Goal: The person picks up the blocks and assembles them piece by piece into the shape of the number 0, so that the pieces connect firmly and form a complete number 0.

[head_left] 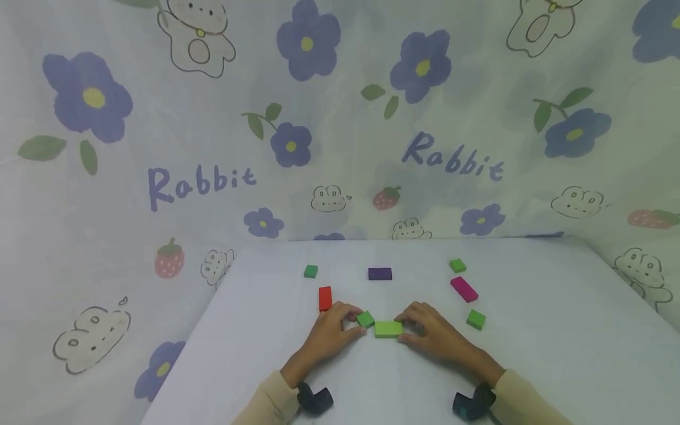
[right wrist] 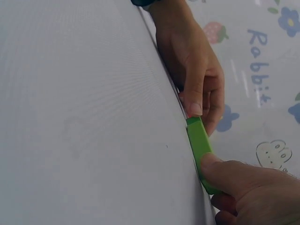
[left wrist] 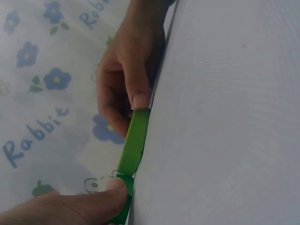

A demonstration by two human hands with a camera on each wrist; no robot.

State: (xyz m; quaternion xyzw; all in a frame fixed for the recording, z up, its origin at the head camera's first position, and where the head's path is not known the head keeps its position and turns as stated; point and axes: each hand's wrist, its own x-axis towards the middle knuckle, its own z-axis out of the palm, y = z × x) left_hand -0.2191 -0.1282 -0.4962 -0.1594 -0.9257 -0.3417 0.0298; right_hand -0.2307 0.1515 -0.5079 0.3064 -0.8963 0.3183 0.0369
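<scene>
Near the front middle of the white table, my left hand (head_left: 334,330) pinches a small green square block (head_left: 365,319) between thumb and fingers. My right hand (head_left: 438,335) holds the right end of a light green rectangular block (head_left: 388,329). The square's right corner meets the left end of the longer block in the head view. In the left wrist view, the left thumb (left wrist: 98,201) lies over the green square, and the light green block (left wrist: 133,143) reaches up to the other hand. The right wrist view has the right thumb (right wrist: 225,171) against the light green block (right wrist: 199,136).
A red block (head_left: 325,298) lies right beyond the left hand. Farther back are a green square (head_left: 310,271), a purple block (head_left: 379,274) and a light green square (head_left: 458,265). A magenta block (head_left: 464,289) and another green square (head_left: 476,319) lie beyond the right hand. Patterned cloth (head_left: 340,118) hangs behind.
</scene>
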